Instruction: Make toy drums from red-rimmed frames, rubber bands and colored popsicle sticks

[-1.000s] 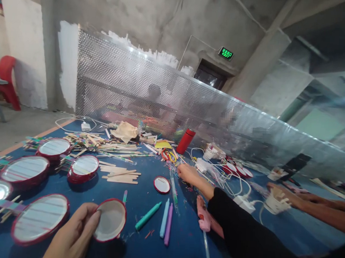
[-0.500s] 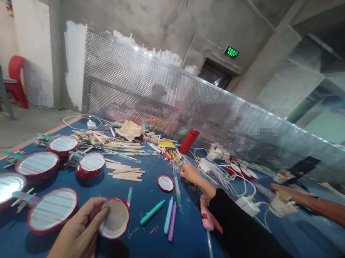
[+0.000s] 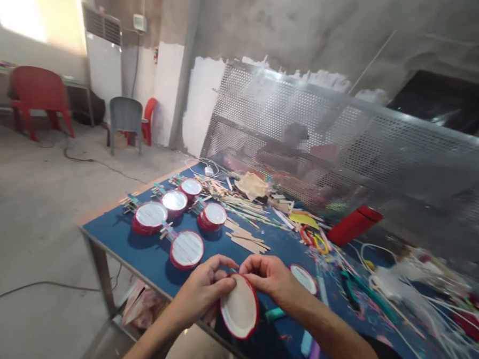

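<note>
My left hand [image 3: 201, 290] grips a round, red-rimmed disc [image 3: 239, 311] with a pale beige face, thumb on its upper left edge. The disc is tilted up over the front edge of the table. At its top rim the fingers of my right hand [image 3: 270, 277] are pinched together, close to my left fingertips. Whatever is between them is hidden. Behind my right wrist lies another red-rimmed disc [image 3: 303, 279]. A teal marker [image 3: 276, 313], a light blue marker [image 3: 306, 344] and a purple marker [image 3: 314, 357] lie partly under my right forearm.
Several red-rimmed banjo-like pieces [image 3: 186, 249] stand at the left of the blue table [image 3: 112, 234]. Flat wooden sticks [image 3: 248, 239] lie behind my hands. Farther back are a stick pile [image 3: 242, 207], a red bottle [image 3: 353, 224], white cables [image 3: 414, 296] and a perforated metal screen [image 3: 326, 125].
My view has swung left. My right hand has come back from the clutter near the red bottle to the disc. The disc, still in my left hand, is now beside both hands.
</note>
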Available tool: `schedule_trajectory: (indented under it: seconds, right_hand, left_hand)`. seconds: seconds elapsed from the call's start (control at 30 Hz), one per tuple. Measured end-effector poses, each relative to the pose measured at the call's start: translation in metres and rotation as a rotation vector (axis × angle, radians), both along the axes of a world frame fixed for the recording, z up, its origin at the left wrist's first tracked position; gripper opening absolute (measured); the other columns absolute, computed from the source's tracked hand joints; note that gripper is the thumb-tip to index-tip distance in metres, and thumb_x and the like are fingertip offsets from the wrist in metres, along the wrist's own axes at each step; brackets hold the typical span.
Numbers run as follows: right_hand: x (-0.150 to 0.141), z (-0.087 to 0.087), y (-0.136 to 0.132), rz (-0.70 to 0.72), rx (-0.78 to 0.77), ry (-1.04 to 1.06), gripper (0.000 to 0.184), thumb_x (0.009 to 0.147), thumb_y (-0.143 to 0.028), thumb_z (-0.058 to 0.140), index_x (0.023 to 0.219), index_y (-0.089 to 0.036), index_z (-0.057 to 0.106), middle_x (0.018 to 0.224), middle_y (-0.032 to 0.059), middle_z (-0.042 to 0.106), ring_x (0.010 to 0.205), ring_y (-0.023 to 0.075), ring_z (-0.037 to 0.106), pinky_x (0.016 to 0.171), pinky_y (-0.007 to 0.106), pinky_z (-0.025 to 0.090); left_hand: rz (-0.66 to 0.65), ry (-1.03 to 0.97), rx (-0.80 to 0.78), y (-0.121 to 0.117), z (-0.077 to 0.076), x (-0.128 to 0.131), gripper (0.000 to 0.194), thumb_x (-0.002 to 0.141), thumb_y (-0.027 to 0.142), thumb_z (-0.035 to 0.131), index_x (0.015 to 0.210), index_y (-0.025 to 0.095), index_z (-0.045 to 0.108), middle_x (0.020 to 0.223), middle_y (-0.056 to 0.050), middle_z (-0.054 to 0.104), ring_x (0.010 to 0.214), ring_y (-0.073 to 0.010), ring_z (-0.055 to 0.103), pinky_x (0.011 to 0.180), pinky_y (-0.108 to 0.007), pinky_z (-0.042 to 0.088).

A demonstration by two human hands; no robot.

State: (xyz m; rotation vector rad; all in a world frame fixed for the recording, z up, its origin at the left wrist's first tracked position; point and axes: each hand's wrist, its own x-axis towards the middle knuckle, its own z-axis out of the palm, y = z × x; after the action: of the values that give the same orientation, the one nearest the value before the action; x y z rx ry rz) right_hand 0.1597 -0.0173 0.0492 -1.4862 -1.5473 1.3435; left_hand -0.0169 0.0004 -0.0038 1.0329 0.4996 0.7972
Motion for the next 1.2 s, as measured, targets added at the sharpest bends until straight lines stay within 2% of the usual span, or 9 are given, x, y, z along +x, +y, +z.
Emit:
schedule_trajectory:
  seconds: [0.1,0.17,0.3,0.43,0.63,0.83,0.93,1.03,1.2]
  right_hand:
    - [-0.011,-0.006,0.001,-0.035,-0.057,0.094,0.037,0.067,-0.051,0.075,0.071,-0.018,0.059,0.065,-0.0029,0.057,0.058,0.0096,0.046,0.055,0.023,0.036]
    - [-0.015,-0.006,-0.001,-0.068,-0.069,0.134,0.036,0.069,-0.050,0.075,0.072,-0.018,0.058,0.064,-0.0040,0.054,0.056,0.0087,0.044,0.054,0.022,0.035]
    - [-0.020,-0.005,-0.005,-0.148,-0.027,0.181,0.024,0.079,-0.042,0.064,0.078,-0.019,0.057,0.071,-0.0017,0.058,0.061,0.0103,0.049,0.058,0.023,0.039]
    - [-0.022,-0.010,-0.003,-0.247,0.078,0.169,0.021,0.087,-0.041,0.047,0.079,-0.022,0.047,0.076,0.0008,0.059,0.063,0.0127,0.052,0.057,0.025,0.040]
    - [-0.012,0.000,-0.002,-0.275,0.363,-0.103,0.020,0.087,-0.040,0.048,0.077,-0.023,0.047,0.069,-0.0032,0.049,0.064,0.0140,0.046,0.062,0.027,0.040]
    - [-0.007,0.019,-0.027,-0.249,0.523,-0.427,0.016,0.085,-0.033,0.048,0.072,-0.023,0.052,0.064,-0.0001,0.054,0.059,0.0172,0.047,0.058,0.030,0.035]
    - [-0.005,0.006,-0.047,-0.223,0.596,-0.587,0.019,0.086,-0.028,0.047,0.069,-0.023,0.054,0.063,0.0022,0.058,0.059,0.0182,0.052,0.058,0.030,0.036]
    - [-0.004,-0.020,-0.068,-0.220,0.696,-0.701,0.020,0.091,-0.024,0.040,0.075,-0.024,0.053,0.061,-0.0013,0.057,0.052,0.0147,0.053,0.052,0.026,0.036]
    - [-0.015,-0.055,-0.090,-0.162,0.585,-0.683,0.018,0.092,-0.020,0.038,0.079,-0.025,0.049,0.061,-0.0039,0.059,0.050,0.0119,0.054,0.051,0.023,0.036]
  left_hand:
    - [0.127,-0.075,-0.026,-0.001,-0.005,0.001,0.039,0.073,0.047,0.076,0.084,0.017,0.054,0.056,0.009,0.053,0.042,-0.0039,0.044,0.040,-0.014,0.031]
    - [0.139,-0.068,-0.029,0.000,-0.006,0.001,0.038,0.072,0.045,0.077,0.079,0.017,0.053,0.055,0.009,0.052,0.044,-0.0043,0.043,0.041,-0.013,0.030]
    - [0.026,0.052,0.033,0.000,-0.003,-0.001,0.032,0.071,0.038,0.078,0.077,0.016,0.055,0.053,0.009,0.051,0.041,-0.0035,0.044,0.038,-0.012,0.029]
    - [-0.077,0.129,0.035,0.000,-0.001,-0.001,0.030,0.078,0.044,0.069,0.083,0.019,0.052,0.047,0.010,0.052,0.028,-0.0060,0.044,0.026,-0.014,0.029]
    - [-0.033,0.139,0.024,0.001,-0.005,0.004,0.029,0.080,0.043,0.066,0.082,0.021,0.047,0.046,0.012,0.052,0.025,-0.0057,0.048,0.024,-0.011,0.032]
    - [0.009,0.141,0.004,0.000,-0.001,0.005,0.035,0.080,0.051,0.064,0.080,0.022,0.044,0.043,0.012,0.055,0.026,-0.0089,0.055,0.025,-0.012,0.035]
    - [0.032,0.111,0.001,0.000,0.000,0.005,0.038,0.080,0.055,0.063,0.080,0.022,0.044,0.045,0.011,0.057,0.027,-0.0099,0.057,0.028,-0.013,0.040]
    - [0.058,0.102,-0.003,0.000,-0.002,0.006,0.038,0.081,0.055,0.063,0.080,0.022,0.044,0.046,0.011,0.058,0.028,-0.0107,0.059,0.032,-0.015,0.044]
    - [0.125,0.102,0.014,0.000,-0.005,0.007,0.035,0.081,0.052,0.063,0.081,0.023,0.043,0.044,0.013,0.055,0.028,-0.0124,0.060,0.036,-0.019,0.049]
